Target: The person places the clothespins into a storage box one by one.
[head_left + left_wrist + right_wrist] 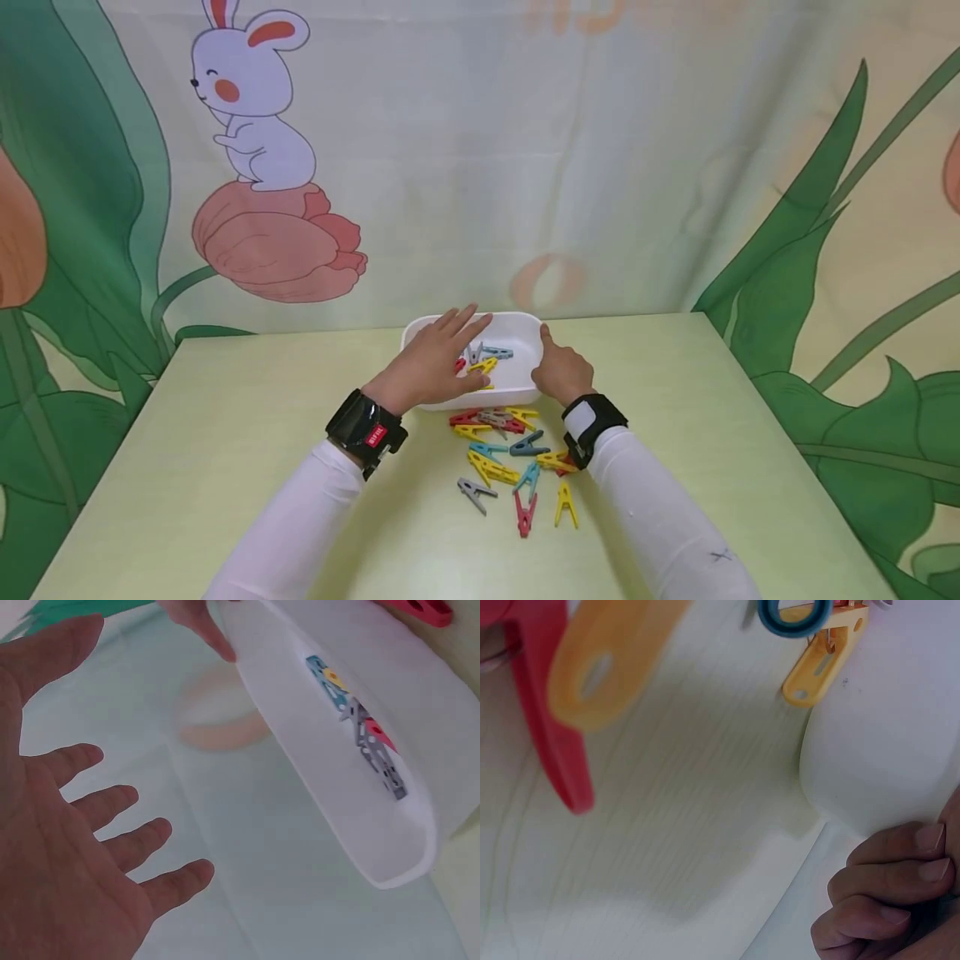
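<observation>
A person's two hands work at a white tub (525, 360) standing at the far edge of a pale tabletop (262, 467), before a printed curtain (450, 167). The left hand (431, 365), palm down with fingers straight and spread, hangs over the tub's left end, holding nothing; the left wrist view shows a gap between fingertips and rim. The right hand (564, 371) grips the tub's right end, one finger stretched along the rim and the others curled.

Inside the tub lie several pegs, among them a light blue peg (497, 352) and a yellow one (483, 366), with red and grey showing beside them; the left hand hides part of the group. More pegs are scattered on the tabletop in front of the tub, in red, yellow, blue and grey. Nearest the camera are a grey peg (469, 487), a red peg (524, 518) and an upright-pointing yellow peg (565, 495). Black straps circle both wrists below white sleeves (660, 517). A white rabbit (258, 108) decorates the curtain.
</observation>
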Demonstrator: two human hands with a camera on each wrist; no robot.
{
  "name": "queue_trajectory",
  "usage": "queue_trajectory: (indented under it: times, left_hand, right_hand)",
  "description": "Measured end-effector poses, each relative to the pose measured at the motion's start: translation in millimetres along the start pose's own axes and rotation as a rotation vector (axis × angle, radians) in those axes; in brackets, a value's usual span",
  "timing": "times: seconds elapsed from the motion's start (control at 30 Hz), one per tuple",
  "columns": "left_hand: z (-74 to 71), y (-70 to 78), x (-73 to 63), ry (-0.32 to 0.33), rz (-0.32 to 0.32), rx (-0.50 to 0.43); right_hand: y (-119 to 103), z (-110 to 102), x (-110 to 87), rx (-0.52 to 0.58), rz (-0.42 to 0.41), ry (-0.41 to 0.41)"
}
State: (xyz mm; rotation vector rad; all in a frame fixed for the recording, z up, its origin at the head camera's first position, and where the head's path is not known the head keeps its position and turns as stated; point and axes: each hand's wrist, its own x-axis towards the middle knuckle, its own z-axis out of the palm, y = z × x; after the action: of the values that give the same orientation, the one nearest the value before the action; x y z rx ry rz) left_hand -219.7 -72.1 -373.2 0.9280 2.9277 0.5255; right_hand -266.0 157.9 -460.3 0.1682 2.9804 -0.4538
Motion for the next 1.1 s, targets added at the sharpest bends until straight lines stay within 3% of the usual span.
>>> queue_trajectory:
  times: [0.37, 0.57, 0.87, 1.1]
  left_hand:
    - [3.4, 25.0, -45.7, 0.039, 0.181, 0.098]
    - [11.2, 35.4, -70.8, 0.029, 0.236, 0.124]
    - [31.1, 42.2, -91.5, -0.08, 0.266, 0.134]
    - [57.2, 43.5, -99.1, -0.262, 0.212, 0.142]
  right_hand:
    - [-1.4, -5.3, 0.4, 0.001, -0.002, -0.003]
    - [0.4, -1.7, -1.3, 0.004, -0.009, 0.009]
    - [-1.1, -0.3, -1.6, 0.008, -0.001, -0.007]
    - [-1.6, -0.5, -0.3, 0.012, 0.014, -0.019]
